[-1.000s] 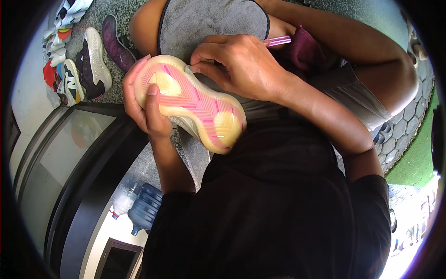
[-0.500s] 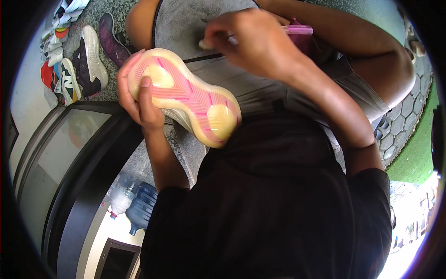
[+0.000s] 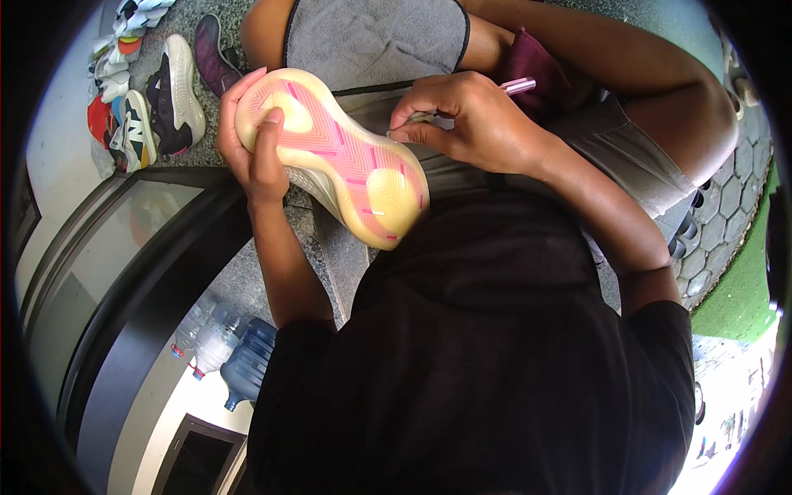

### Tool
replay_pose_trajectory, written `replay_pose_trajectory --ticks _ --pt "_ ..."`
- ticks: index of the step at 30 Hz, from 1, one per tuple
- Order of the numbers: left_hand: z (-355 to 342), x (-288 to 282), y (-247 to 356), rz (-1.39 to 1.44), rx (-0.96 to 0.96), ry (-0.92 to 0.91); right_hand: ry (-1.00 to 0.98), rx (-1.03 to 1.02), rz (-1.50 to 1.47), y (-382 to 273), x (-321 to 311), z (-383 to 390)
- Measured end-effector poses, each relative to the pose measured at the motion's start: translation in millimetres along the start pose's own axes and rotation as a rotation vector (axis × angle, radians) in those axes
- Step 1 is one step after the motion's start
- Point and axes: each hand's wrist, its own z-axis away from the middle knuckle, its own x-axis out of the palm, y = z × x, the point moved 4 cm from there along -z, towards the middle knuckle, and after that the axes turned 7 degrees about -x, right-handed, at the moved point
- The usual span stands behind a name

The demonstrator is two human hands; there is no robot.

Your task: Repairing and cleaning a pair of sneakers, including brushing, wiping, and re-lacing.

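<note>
In my left hand (image 3: 257, 148) I hold a shoe (image 3: 359, 157) turned sole up, its tread cream and pink, with my thumb across the forefoot or heel pad at the upper end. My right hand (image 3: 462, 124) is closed on a slim pink-handled tool (image 3: 518, 85); a small pale bit at my pinched fingertips sits beside the sole's right edge, too small to make out. Beyond both hands a grey towel (image 3: 371, 41) lies over my legs, and a maroon cloth (image 3: 532, 62) is tucked beside the right hand.
Several shoes (image 3: 177, 91) stand on the speckled stone at upper left. A dark-framed glass panel (image 3: 115, 247) runs down the left, with large water bottles (image 3: 247, 363) below. Hexagonal pavers (image 3: 718, 214) and green turf (image 3: 734, 297) are at the right.
My right hand rose over the towel half a second ago and has come back down beside the sole's edge, tool still held. The shoe and my left hand appear slightly higher in the picture.
</note>
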Motion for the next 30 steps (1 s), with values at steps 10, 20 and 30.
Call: replay_pose_trajectory --ticks 10,20,30 --pt "1 3 -2 0.047 0.017 0.017 0.029 -0.201 0.351 -22 25 11" --pt "-1 4 -4 -0.014 0.053 0.022 -0.074 -0.203 0.371 -26 23 6" --pt "-12 2 18 -0.237 0.087 0.009 0.007 -0.018 0.003 -15 10 6"
